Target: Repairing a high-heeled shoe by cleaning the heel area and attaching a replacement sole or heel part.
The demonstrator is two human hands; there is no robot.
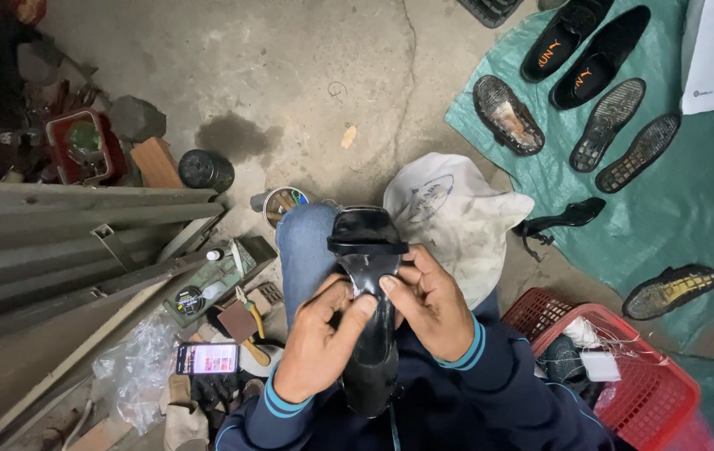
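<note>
Head view, looking straight down at the lap: both hands close on a glossy black shoe (367, 284) in the lower middle of the frame. The left hand (317, 344) comes up from the lower left, fingers curled and thumb laid against the shoe's shiny middle, gripping it from the left side. The right hand (434, 307) meets it from the right, thumb and forefinger pressed together on the same patch of black surface, the other fingers folded in behind. The two thumbs nearly touch. Neither hand is spread; both are pinched tight on the shoe.

The shoe's long axis runs almost straight up and down the picture. Its broader end, crossed by a dark strap or band, points to the top of the frame and rests over the knee in blue jeans (303, 242); the narrower end points down toward the body and disappears against the dark blue jumper. Whether sole or upper faces the camera I cannot tell for certain.

Just above and right of the shoe lies a grubby white cloth bag (457, 213). A red plastic basket (649, 392) sits at lower right. At upper right, a green tarpaulin (691, 225) carries several black shoes and soles. At lower left, a lit phone (207, 358) lies among tools and scrap.
</note>
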